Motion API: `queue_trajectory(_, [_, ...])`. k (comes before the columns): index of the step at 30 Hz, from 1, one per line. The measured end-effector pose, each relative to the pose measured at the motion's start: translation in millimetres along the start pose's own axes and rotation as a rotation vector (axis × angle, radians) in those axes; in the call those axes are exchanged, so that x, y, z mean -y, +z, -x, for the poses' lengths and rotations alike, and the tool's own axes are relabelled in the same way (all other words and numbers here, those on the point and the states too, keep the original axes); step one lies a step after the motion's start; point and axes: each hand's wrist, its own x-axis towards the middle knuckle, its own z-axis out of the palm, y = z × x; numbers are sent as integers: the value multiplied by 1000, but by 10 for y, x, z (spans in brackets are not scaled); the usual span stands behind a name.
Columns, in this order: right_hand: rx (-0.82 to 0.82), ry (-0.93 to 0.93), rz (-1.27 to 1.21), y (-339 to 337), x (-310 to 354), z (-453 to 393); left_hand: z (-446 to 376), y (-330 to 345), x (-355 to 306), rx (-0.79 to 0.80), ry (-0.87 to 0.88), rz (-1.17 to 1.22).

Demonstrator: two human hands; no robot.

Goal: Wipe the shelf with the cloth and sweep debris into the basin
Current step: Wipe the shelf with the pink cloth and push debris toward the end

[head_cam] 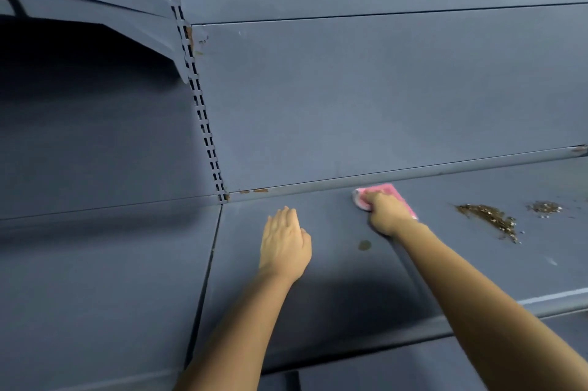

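A pink cloth [386,194] is pressed flat on the blue-grey shelf [334,279] by the right hand [386,212], close to the back edge where the shelf meets the rear panel [366,97]. The fingers are curled down and clamped on the cloth, bunching it under the palm; this grip is judged to give downward pressure for wiping. The cloth's far corner is left sticking out past the knuckles.

The left hand [283,244] is laid palm-down on the shelf, fingers straight and held together, nothing gripped. It is probably placed there as a brace while the other arm reaches deep.

Brown crumbly debris [488,218] is seen to the right of the cloth, apart from it, with a smaller patch [544,207] further right. A small round stain [364,245] is sited near the right wrist, between the two arms. Neither pile is touched yet.

The basin is not in view, so its position cannot be told. A slotted upright [199,97] is seen at the left, with rust spots near its foot.

Step judged: wiping at the shelf's back, debris not yet swept. The next stroke would likely need to be directed rightward to gather the piles. Scatter over the front lip is a risk if the crumbs are pushed too fast.
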Motion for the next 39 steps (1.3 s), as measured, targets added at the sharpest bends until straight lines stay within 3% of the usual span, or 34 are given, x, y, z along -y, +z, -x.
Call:
queue_trajectory(3, [-53,145,10,-221,-548,101,7,1,-14,5,15,-20])
queue_trajectory(6, [-107,203,-45,-326,-610,146,6,-5,-21,-6,10,-26])
queue_trajectory(9, [-76,131,-140,-215,-76,136,-1,6,-24,5,11,-18])
queue_trajectory(13, [153,-168,-183,140,907,87,-8,-4,-20,24,-17,-21])
queue_trajectory(16, [180,-209,-146,384,1153,-6,-16,-9,-3,-11,-38,-6])
queue_trajectory(20, [152,-74,-81,267,784,-147,-23,23,8,11,-10,-53])
queue_trajectory(27, [19,145,-14,-179,-460,88,-15,13,-20,18,5,-89])
queue_trajectory(32, [-42,228,-92,-340,-600,308,22,-52,-57,37,8,-116])
queue_trajectory(34, [-82,189,-149,-368,-412,412,37,-56,-118,43,10,-123])
queue_trajectory(39, [71,-102,-177,-261,403,713,13,-40,-525,34,-28,10])
